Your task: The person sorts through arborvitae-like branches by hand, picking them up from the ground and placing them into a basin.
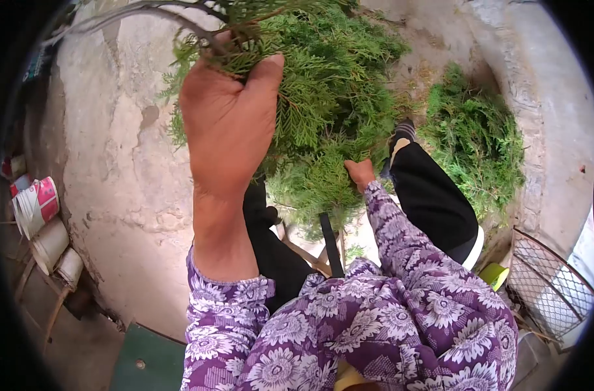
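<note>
Raised close to the camera, my left hand (228, 124) is closed around an evergreen branch (180, 18) whose bare, bent stem runs off to the upper left. Flat, scaly green sprays hang about its fingers. Lower down, my right hand (359, 173) is closed at the edge of leafy evergreen sprigs (323, 186) and appears to grip them; its fingertips are partly hidden. A large heap of cut evergreen foliage (339, 72) lies in front of me, behind both hands.
A second evergreen pile (473, 140) lies to the right, beyond my shoe (402, 133). Stacked paper cups or tubs (40, 208) are at the left. A wire mesh rack (548, 274) and a yellow-green container (494, 275) are at the lower right. A green panel (147, 362) sits lower left.
</note>
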Motion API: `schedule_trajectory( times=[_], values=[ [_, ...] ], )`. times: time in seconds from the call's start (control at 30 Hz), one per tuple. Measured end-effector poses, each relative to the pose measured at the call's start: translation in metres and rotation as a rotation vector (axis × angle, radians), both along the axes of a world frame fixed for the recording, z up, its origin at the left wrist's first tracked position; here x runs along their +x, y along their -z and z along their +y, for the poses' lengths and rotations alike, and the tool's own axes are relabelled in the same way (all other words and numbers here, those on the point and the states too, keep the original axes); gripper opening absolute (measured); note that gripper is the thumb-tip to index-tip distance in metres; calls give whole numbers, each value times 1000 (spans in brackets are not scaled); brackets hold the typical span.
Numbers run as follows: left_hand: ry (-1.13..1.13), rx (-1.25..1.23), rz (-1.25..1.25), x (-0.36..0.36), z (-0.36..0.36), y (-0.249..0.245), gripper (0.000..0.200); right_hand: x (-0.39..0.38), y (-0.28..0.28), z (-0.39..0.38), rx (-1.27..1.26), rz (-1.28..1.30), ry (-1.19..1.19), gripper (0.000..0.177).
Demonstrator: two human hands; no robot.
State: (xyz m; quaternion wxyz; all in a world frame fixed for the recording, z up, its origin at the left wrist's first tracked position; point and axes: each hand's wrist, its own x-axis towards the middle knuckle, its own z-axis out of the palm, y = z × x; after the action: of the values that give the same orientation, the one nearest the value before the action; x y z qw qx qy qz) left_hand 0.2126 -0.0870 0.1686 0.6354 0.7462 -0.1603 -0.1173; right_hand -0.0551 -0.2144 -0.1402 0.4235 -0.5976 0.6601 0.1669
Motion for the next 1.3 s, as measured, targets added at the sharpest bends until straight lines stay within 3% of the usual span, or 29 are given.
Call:
schedule_trajectory(
  times=[0.07,0.1,0.13,0.23,0.37,0.5,0.57,0.7,0.77,0.8,0.9,1.0,1.1,1.17,1.2,1.27,1.3],
  values=[
    [16,-32,-82,0,-2,11,11,-5,-30,-4,-295,-17,-160,46],
    [8,-6,-90,-1,-4,14,13,-7,-44,-14,-81,-140,-74,42],
    [5,-26,-93,0,-5,16,13,-5,-55,-21,-101,-142,-77,42],
    [66,159,-55,-1,-8,18,21,17,-123,-29,-125,-580,-69,43],
    [127,281,-96,-3,-18,26,23,22,-145,-62,-298,-635,-193,43],
    [151,335,-99,-3,-29,30,26,50,-235,-72,-487,-666,-418,33],
    [245,361,-73,-2,-31,29,30,57,-275,-74,-512,-730,-419,32],
    [272,288,-177,-7,-45,48,31,75,-329,-78,-610,-812,-487,29],
    [421,-28,-35,-11,-52,53,36,91,-358,-64,-736,-851,-572,30],
    [415,-49,-41,-11,-56,53,36,99,-367,-61,-754,-849,-586,30],
    [557,-159,120,-15,-60,43,47,120,-387,-51,-729,-739,-574,35],
    [698,-403,226,-25,-49,32,60,139,-394,-45,-873,-661,-622,32],
    [825,-546,307,-33,-43,29,63,155,-366,-71,-829,-752,-637,25],
    [781,-624,227,-38,-45,36,65,169,-343,-74,-769,-1110,-823,24],
    [774,-626,227,-38,-45,37,65,178,-344,-63,-765,-1111,-829,24],
    [878,-578,422,-40,-45,39,67,193,-349,-44,-426,-1047,-365,26],
    [870,-637,528,-42,-50,40,59,196,-348,-45,-506,-1019,-441,25]
  ],
)
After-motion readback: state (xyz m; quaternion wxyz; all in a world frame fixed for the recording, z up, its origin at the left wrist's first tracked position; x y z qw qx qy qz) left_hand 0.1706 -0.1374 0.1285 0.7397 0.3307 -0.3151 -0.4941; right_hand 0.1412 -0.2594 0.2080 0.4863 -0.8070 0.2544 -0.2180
